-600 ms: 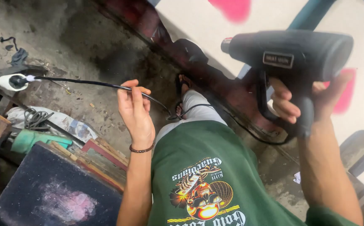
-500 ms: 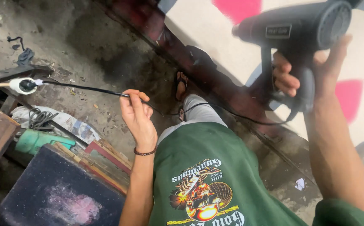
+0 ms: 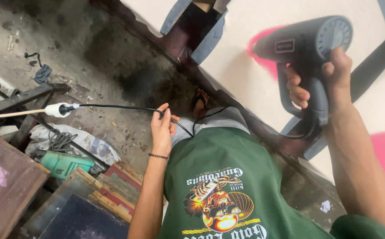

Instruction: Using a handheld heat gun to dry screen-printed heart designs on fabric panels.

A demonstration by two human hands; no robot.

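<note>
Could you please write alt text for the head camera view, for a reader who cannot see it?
The right hand grips a dark heat gun over a pale board with pink patches, while the left hand holds its black cord.

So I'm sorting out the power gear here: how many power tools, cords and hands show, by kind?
Power tools: 2, the grey heat gun and the green drill
Black cord: 1
Hands: 2, left hand on the cord, right hand gripping the heat gun
Total: 5
</note>
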